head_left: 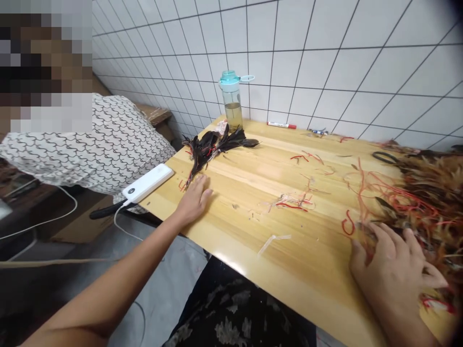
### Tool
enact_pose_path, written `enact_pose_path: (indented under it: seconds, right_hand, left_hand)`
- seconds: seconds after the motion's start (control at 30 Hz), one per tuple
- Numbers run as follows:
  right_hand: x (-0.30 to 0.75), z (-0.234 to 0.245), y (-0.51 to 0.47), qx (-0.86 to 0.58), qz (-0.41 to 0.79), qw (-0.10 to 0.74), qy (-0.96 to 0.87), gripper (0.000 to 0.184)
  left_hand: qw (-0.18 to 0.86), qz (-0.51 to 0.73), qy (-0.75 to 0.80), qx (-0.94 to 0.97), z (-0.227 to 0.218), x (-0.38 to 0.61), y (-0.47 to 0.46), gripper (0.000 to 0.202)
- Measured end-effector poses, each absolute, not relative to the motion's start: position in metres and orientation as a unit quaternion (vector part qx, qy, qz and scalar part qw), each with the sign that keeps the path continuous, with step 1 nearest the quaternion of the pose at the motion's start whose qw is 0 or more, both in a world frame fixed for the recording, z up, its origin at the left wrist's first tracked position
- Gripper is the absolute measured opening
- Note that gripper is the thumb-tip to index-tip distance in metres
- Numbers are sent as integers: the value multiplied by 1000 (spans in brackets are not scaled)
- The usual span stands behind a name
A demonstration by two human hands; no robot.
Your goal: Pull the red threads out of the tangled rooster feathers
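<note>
My left hand (195, 198) lies on the tabletop near its left edge, fingers stretched out and thumb apart. Just beyond its fingertips is a bunch of black feathers (206, 147) with red string among them. My right hand (396, 265) is at the right side, its fingers spread over the near edge of a heap of brown feathers (434, 193). Some of what lies under those fingers is hidden. Tangled red string (394, 193) runs beside the heap, and a red loop of string (347, 224) lies left of this hand.
String scraps (292, 202) and a clear strip (274, 237) lie on the wooden table (246, 231). Against the tiled wall stand a water bottle (233, 103) and a red-capped marker (282, 125). A white power bank (148, 183) with a cable rests at the left edge, near another person (90, 140).
</note>
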State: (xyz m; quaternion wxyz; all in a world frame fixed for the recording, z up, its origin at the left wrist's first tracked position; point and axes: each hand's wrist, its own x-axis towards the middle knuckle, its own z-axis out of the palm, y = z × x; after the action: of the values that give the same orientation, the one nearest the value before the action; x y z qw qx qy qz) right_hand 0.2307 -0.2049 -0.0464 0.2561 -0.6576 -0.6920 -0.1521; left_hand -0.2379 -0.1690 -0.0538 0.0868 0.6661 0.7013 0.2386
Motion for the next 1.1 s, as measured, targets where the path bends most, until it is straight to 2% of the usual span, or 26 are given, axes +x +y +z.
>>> enact_pose_path:
  seconds: [0.17, 0.37, 0.5, 0.67, 0.8, 0.93, 1.03, 1.1]
  right_hand:
    - [234, -47, -198, -659, -151, 257, -691, 61]
    - [237, -47, -200, -671, -171, 262, -672, 64]
    - [238, -47, -201, -669, -192, 276, -663, 56]
    - [242, -48, -200, -625, -256, 325, -662, 39]
    - [240, -46, -203, -591, -303, 330, -671, 26]
    - [241, -42, -205, -577, -313, 313, -687, 16]
    - [244, -42, -203, -562, -286, 304, -714, 14]
    - [244, -43, -200, -565, -270, 292, -723, 12]
  left_hand:
    - [110, 230, 711, 655, -60, -165, -171, 71]
    - [255, 276, 528, 762, -36, -64, -151, 71]
    - [202, 329, 559, 734, -31, -95, -128, 66]
    - [137, 245, 684, 673, -49, -124, -102, 64]
    - [182, 211, 607, 744, -49, -64, -111, 66]
    - [267, 267, 459, 804, -35, -21, -90, 65]
    - [205, 328, 504, 772, -29, -29, -24, 60]
    - [183, 306, 570, 741, -30, -38, 29, 58]
